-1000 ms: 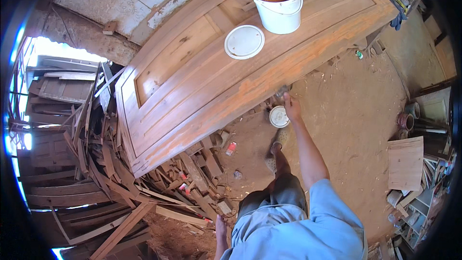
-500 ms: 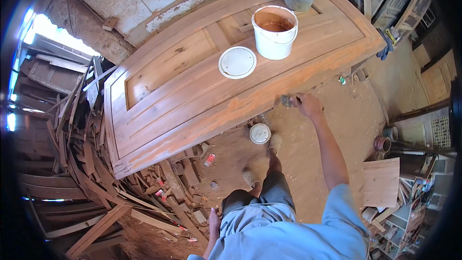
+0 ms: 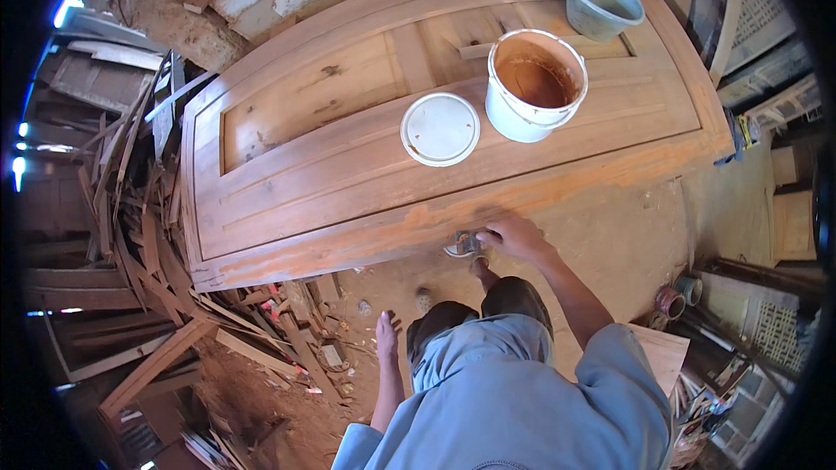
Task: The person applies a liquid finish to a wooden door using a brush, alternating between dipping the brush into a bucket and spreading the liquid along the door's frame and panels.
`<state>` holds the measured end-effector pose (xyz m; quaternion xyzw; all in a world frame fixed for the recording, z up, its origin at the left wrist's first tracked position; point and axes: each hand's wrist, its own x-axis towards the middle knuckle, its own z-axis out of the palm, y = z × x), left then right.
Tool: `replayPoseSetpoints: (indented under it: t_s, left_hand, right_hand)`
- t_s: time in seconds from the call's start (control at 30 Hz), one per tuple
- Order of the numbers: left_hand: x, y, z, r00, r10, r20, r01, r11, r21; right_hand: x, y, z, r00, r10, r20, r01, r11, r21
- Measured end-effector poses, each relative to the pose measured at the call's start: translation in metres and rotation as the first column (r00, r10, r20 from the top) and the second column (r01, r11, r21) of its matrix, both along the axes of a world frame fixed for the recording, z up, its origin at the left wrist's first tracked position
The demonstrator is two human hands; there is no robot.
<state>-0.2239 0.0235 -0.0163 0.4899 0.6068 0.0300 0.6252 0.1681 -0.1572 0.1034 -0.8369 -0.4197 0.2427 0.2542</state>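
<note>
A wooden panel door (image 3: pixel 313 178) lies flat in front of me, with orange-brown filler smeared along its near edge. My right hand (image 3: pixel 515 237) is closed on a putty knife (image 3: pixel 468 242), whose grey, smeared blade is at that near edge. Whether the blade touches the wood, I cannot tell. My left hand (image 3: pixel 387 335) hangs beside my left thigh, empty, fingers loosely apart. On the door stands a white bucket (image 3: pixel 514 117) with orange-brown paste inside. Its round white lid (image 3: pixel 440 129) lies to the left of it.
A grey-blue plastic basin (image 3: pixel 601 9) stands at the door's far right. Scrap timber (image 3: pixel 139 252) is heaped on the left, reaching under the door. Several cans (image 3: pixel 670 302) and a plywood sheet (image 3: pixel 657 355) are at the right. A white round lid or tub (image 3: pixel 452 251) is partly hidden behind the putty knife.
My right hand has moved left along the door's near edge with the putty knife. My view has shifted and my body leans farther over. My left hand has come a little forward.
</note>
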Motion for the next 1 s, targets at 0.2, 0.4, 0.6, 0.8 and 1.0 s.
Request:
replayPoseSetpoints:
  t_s: [0.2, 0.4, 0.6, 0.8, 1.0]
  left_hand:
    - [0.076, -0.019, 0.011, 0.994, -0.097, 0.050, 0.093, 0.993, 0.068]
    - [0.039, -0.017, -0.045, 0.983, 0.143, -0.113, -0.147, 0.989, -0.033]
    - [0.006, -0.021, -0.060, 0.911, 0.392, -0.128, -0.401, 0.915, -0.049]
    - [0.016, -0.018, -0.064, 0.914, 0.386, -0.128, -0.397, 0.914, -0.080]
    - [0.025, 0.028, -0.073, 0.932, 0.343, -0.120, -0.351, 0.934, -0.057]
  right_hand:
    - [0.081, -0.031, 0.128, 0.954, -0.186, -0.237, 0.246, 0.934, 0.258]
    - [0.172, -0.031, 0.183, 0.735, -0.360, 0.575, 0.233, 0.930, 0.285]
    - [0.187, -0.038, 0.188, 0.818, -0.176, 0.548, 0.314, 0.934, -0.169]
    - [0.195, -0.040, 0.181, 0.845, -0.107, 0.524, 0.294, 0.912, -0.288]
    - [0.206, -0.049, 0.189, 0.808, -0.321, -0.495, 0.351, 0.936, -0.033]
